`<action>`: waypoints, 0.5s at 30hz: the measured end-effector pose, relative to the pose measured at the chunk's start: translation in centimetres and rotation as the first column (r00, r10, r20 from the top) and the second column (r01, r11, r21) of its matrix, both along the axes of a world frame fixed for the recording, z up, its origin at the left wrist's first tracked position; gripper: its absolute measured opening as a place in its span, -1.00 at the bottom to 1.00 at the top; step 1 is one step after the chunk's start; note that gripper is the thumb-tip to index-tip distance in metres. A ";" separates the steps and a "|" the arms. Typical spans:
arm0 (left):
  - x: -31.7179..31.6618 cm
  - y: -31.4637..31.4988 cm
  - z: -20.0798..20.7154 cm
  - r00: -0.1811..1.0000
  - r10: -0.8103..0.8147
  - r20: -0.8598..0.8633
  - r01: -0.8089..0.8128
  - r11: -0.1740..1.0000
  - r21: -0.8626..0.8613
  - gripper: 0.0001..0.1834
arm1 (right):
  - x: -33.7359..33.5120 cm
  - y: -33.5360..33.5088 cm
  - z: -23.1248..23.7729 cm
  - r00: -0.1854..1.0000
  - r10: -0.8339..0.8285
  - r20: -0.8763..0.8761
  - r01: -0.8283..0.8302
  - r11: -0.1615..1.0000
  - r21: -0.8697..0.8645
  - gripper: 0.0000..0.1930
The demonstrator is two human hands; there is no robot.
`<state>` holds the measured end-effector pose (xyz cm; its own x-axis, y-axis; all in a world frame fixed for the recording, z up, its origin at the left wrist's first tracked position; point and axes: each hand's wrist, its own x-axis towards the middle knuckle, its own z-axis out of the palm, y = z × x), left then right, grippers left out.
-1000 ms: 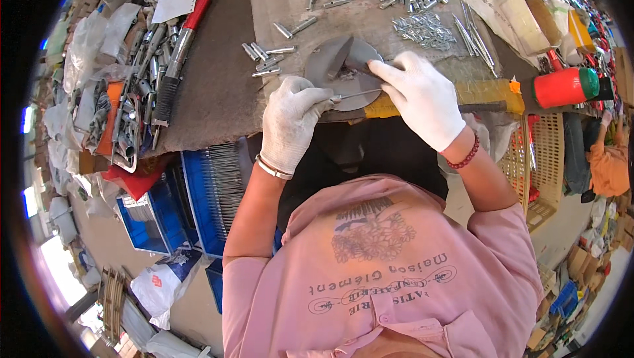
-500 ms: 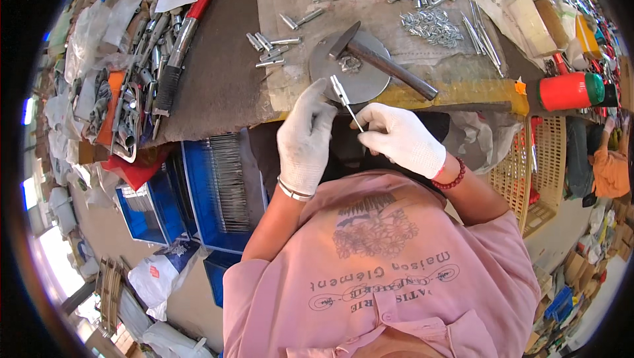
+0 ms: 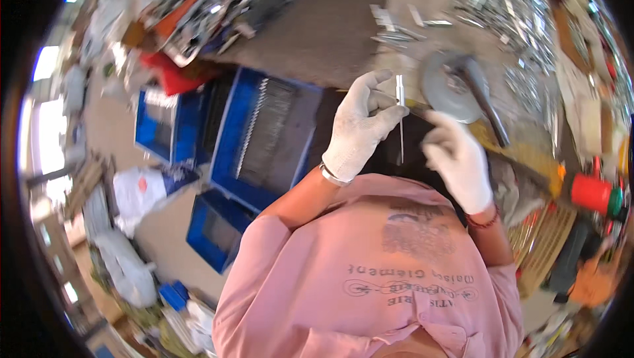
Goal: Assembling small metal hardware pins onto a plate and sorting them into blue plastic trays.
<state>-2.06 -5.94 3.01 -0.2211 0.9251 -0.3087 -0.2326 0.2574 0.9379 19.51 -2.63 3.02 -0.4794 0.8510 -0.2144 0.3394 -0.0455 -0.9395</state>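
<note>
The gloved left hand (image 3: 358,132) pinches a thin metal strip (image 3: 400,115) between fingertips, holding it upright; the gloved right hand (image 3: 460,161) sits just beside its lower end, curled, though blur hides whether it grips anything. Beyond the right hand a round grey metal disc (image 3: 450,86) lies with a hammer (image 3: 485,97) across it. Left of the left hand stands a blue tray (image 3: 232,135) of stacked strips. The fingertip pinch looks slight, so the strip might slip and fall into the dark gap below the hands
</note>
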 end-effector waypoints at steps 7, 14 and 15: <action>-11.0 -5.3 -7.4 0.843 0.513 -0.160 -0.527 0.848 -0.061 -0.43 | 2.2 3.5 -1.3 0.955 -0.252 -0.155 0.248 0.968 -0.044 -0.55; -23.4 -6.9 -24.3 0.617 0.631 -0.470 -0.760 0.632 -0.151 -0.43 | 2.3 3.2 -1.8 0.954 -0.267 -0.136 0.270 0.963 0.005 -0.59; -24.9 -6.3 -26.3 0.571 0.632 -0.524 -0.784 0.608 -0.121 -0.43 | 2.2 3.1 -1.8 0.954 -0.270 -0.131 0.273 0.962 0.009 -0.59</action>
